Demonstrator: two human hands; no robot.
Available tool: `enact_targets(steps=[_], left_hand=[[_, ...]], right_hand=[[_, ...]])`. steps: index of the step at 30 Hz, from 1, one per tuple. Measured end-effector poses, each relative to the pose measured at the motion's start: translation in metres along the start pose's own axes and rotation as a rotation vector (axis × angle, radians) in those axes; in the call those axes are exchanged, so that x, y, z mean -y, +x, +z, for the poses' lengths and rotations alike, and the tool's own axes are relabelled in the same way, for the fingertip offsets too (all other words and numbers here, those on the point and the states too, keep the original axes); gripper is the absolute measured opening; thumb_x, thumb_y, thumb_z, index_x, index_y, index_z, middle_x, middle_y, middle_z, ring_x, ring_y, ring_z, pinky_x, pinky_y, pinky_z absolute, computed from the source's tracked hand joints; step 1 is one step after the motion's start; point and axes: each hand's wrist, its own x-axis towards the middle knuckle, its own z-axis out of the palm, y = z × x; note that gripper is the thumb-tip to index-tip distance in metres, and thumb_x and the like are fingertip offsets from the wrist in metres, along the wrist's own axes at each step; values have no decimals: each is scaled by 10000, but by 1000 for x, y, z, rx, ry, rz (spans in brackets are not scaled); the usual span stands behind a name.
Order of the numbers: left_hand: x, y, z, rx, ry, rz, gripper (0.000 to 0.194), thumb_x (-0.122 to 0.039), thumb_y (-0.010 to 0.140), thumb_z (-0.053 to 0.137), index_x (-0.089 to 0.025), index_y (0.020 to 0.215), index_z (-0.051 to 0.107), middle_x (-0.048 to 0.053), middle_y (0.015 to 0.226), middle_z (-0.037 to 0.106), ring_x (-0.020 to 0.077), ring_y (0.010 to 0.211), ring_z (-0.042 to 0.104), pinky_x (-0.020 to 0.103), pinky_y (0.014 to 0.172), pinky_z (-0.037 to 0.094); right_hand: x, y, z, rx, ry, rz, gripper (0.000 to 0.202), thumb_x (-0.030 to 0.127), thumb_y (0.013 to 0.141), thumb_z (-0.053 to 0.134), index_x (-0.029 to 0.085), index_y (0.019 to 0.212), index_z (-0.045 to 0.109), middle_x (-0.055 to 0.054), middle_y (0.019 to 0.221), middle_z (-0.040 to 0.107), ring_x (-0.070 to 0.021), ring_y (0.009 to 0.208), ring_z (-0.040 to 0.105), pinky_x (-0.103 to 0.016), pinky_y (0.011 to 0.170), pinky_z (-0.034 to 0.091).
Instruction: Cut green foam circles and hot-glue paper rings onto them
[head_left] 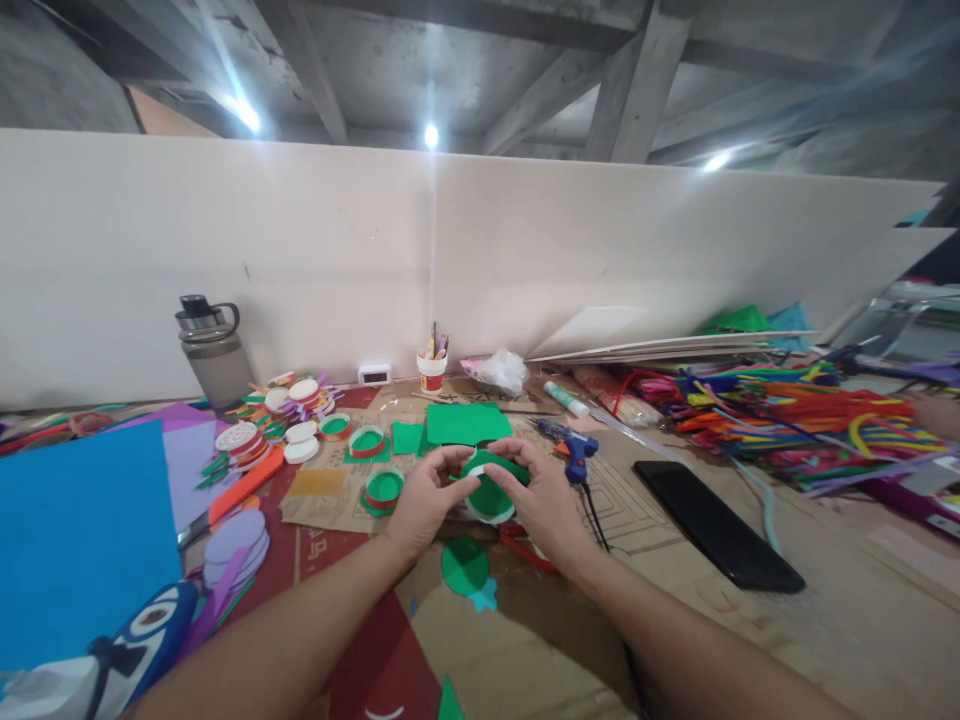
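My left hand [429, 497] and my right hand [545, 497] meet at the middle of the table, both closed on a round green paper piece [491, 503] with a white rim. Thumbs and fingers of the two hands pinch its upper edge. Just below lie a green paper disc [465, 565] and a small blue cutout [485, 594]. Red-handled scissors [527, 548] are partly hidden under my right hand. Left of my hands sit round red-rimmed green pieces [384, 487]. Behind them lies a green sheet [466, 424].
A blue glue gun [577, 452] with its cord and a black phone [718, 524] lie to the right, near colourful pipe cleaners [817, 415]. At left are a bottle [215, 355], an orange cutter [246, 487] and a blue sheet [82, 540]. A cup of pens [432, 373] stands behind.
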Motion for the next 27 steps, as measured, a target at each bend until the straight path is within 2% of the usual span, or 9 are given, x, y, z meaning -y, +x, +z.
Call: enact_targets(steps=[7, 19, 27], left_hand=[[-2, -3, 2, 25, 41, -26, 369, -413, 720, 718, -168, 995, 685, 68, 980, 706, 207, 854, 637, 294, 716, 493], [0, -2, 1, 49, 34, 11, 265, -374, 728, 723, -161, 867, 649, 17, 833, 673, 143, 759, 590, 244, 690, 464], [-1, -3, 2, 52, 1, -12, 285, -371, 720, 733, -153, 882, 645, 14, 828, 662, 137, 736, 583, 243, 671, 458]], right_hand=[[4, 0, -1, -8, -7, -4, 188, 338, 803, 613, 204, 935, 608, -45, 941, 661, -220, 920, 607, -357, 842, 455], [5, -1, 0, 4, -23, -19, 159, 325, 812, 604, 206, 917, 614, -45, 939, 659, -217, 897, 595, -349, 825, 446], [2, 0, 0, 13, -29, -18, 238, 335, 817, 602, 200, 1013, 587, -50, 1005, 640, -212, 950, 581, -350, 863, 436]])
